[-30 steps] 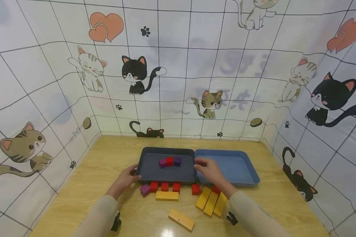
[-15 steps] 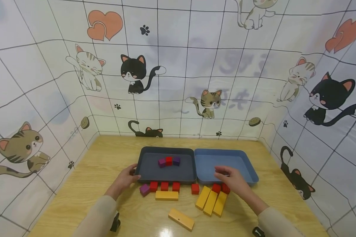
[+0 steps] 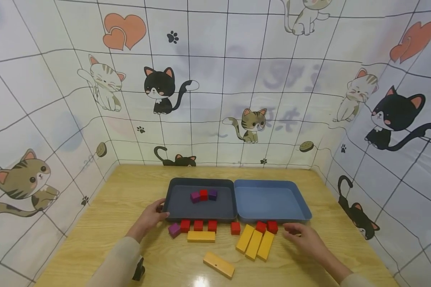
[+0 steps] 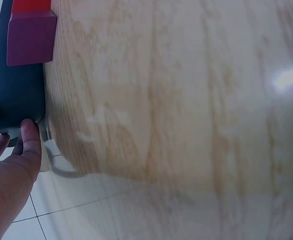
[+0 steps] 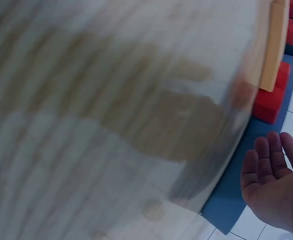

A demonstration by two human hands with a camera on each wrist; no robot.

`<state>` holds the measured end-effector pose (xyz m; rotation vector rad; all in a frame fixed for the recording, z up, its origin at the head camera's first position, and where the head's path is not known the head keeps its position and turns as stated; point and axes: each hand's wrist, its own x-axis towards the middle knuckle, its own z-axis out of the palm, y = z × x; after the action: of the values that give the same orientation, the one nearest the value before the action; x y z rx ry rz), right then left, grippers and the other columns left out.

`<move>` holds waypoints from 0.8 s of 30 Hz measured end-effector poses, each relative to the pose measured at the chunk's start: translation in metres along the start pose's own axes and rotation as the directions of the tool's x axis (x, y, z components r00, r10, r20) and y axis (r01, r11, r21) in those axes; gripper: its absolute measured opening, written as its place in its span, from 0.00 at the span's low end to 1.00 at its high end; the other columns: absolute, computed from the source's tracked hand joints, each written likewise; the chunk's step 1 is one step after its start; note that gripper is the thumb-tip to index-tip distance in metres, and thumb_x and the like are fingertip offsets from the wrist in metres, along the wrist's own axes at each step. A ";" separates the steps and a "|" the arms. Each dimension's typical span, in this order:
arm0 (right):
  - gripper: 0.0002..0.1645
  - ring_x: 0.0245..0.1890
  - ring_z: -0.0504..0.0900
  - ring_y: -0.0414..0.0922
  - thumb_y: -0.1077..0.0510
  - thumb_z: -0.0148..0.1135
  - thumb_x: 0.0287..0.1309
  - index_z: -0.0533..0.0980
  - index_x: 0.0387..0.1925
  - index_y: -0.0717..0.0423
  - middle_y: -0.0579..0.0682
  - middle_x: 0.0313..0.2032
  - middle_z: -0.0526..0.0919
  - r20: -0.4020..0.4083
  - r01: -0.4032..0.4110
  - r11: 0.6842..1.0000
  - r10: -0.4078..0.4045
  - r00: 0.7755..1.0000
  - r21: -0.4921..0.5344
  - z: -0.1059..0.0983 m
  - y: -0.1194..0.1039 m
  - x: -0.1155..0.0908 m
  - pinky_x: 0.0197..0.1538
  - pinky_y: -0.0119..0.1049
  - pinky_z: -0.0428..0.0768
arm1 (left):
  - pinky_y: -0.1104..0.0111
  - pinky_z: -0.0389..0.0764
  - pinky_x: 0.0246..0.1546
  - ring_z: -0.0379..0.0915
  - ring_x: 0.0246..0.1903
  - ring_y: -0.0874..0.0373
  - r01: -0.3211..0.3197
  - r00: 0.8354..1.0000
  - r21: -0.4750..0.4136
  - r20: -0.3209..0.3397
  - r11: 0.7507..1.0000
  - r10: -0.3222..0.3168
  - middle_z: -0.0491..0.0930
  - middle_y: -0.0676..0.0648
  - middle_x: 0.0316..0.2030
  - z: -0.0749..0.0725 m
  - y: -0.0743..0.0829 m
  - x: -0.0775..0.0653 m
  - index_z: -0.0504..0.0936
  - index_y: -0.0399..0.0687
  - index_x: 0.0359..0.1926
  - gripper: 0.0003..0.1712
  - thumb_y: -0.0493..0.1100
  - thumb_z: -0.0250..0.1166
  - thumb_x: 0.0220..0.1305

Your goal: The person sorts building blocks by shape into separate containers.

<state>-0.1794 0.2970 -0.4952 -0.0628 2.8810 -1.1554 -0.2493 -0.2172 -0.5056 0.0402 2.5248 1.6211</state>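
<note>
My left hand (image 3: 150,218) holds the left edge of a dark grey tray (image 3: 215,210). In the left wrist view its thumb (image 4: 30,134) presses the tray's near corner, with the other fingers round the side. Two purple cubes (image 3: 195,197) flank a red cube (image 3: 203,195) inside this tray. My right hand (image 3: 307,239), holding nothing, hovers by the front right of a blue tray (image 3: 271,199). Its fingers are loosely bent in the right wrist view. Two red cubes (image 3: 271,227) and three yellow planks (image 3: 265,246) lie left of it.
Before the dark tray stand a purple cube (image 3: 174,230) and several red cubes (image 3: 198,225). A yellow plank (image 3: 201,236) lies crosswise there, another plank (image 3: 219,265) lies slanted nearer me. Cat-print cloth walls (image 3: 215,79) enclose the table on the back and sides.
From over the boundary of the two trays, my right hand has moved right and back toward me, uncovering two red cubes. My left hand stays at the dark tray's edge.
</note>
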 end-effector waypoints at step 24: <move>0.28 0.49 0.81 0.52 0.51 0.72 0.56 0.79 0.54 0.63 0.55 0.50 0.83 -0.014 0.018 0.998 -0.019 1.000 -0.054 0.027 0.001 0.016 0.54 0.50 0.77 | 0.52 0.77 0.52 0.72 0.55 0.38 -0.004 1.000 0.029 -0.029 1.000 0.005 0.74 0.27 0.56 0.001 -0.002 0.004 0.63 0.32 0.71 0.35 0.32 0.63 0.65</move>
<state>-0.1944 0.2782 -0.5160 -0.0834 2.9298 -1.0859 -0.2528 -0.2164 -0.5081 0.0255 2.5715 1.5980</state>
